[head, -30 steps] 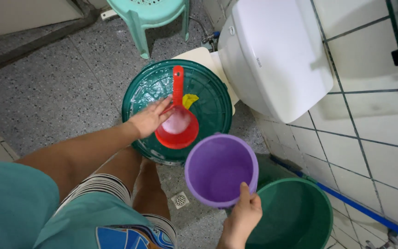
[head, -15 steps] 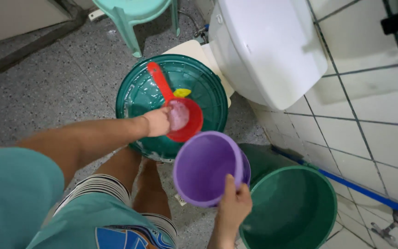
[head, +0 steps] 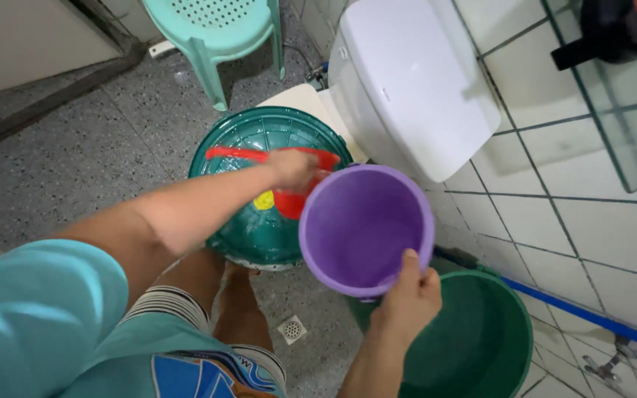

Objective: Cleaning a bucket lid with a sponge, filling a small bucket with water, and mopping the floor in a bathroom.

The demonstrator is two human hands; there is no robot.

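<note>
The green tub (head: 473, 346) at the frame's five o'clock is cut off by the bottom edge, and the purple bucket (head: 366, 228) covers its upper left rim. The round green lid (head: 252, 221) near centre is partly hidden under the forearm and the red dipper (head: 296, 199). That dipper is hard to read: only its handle, running toward nine o'clock, and part of its bowl show, since the left hand (head: 289, 168) is closed around it and the purple bucket's rim overlaps the bowl at three o'clock. The right hand (head: 411, 291) grips the bucket's rim at its five o'clock, thumb inside, fingers outside. A small yellow patch (head: 263, 200) on the lid cannot be identified.
</note>
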